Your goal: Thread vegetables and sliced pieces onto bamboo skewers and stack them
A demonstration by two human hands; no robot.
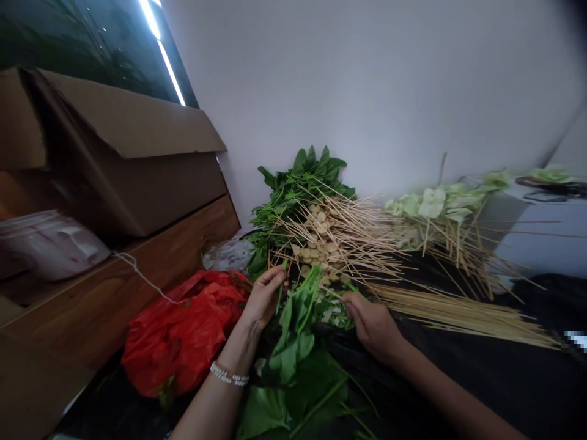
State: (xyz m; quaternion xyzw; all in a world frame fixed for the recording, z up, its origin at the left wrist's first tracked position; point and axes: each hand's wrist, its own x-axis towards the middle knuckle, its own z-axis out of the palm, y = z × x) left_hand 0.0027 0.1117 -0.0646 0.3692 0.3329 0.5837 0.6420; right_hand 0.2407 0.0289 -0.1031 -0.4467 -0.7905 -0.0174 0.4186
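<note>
My left hand [267, 294], with a beaded bracelet at the wrist, is closed in a pinch on a green leafy vegetable stem [280, 294]. To its right, my right hand [367, 318] is closed around a thin bamboo skewer [334, 293] whose end points toward the left hand. Between and below the hands lie loose leafy greens [293, 342], stems pointing away from me. Small cut bits [334, 310] of green and white lie beside my right fingers. Just beyond the hands, skewered pale round slices [318, 250] are piled up.
Leafy greens [302, 183] are heaped against the wall. Loose bamboo skewers [463, 315] lie at right, with skewered cabbage pieces [433, 205] behind. A red plastic bag [183, 333] sits at left, near a cardboard box [137, 183] and a white container [55, 244]. Black plastic sheeting [458, 360] covers the surface.
</note>
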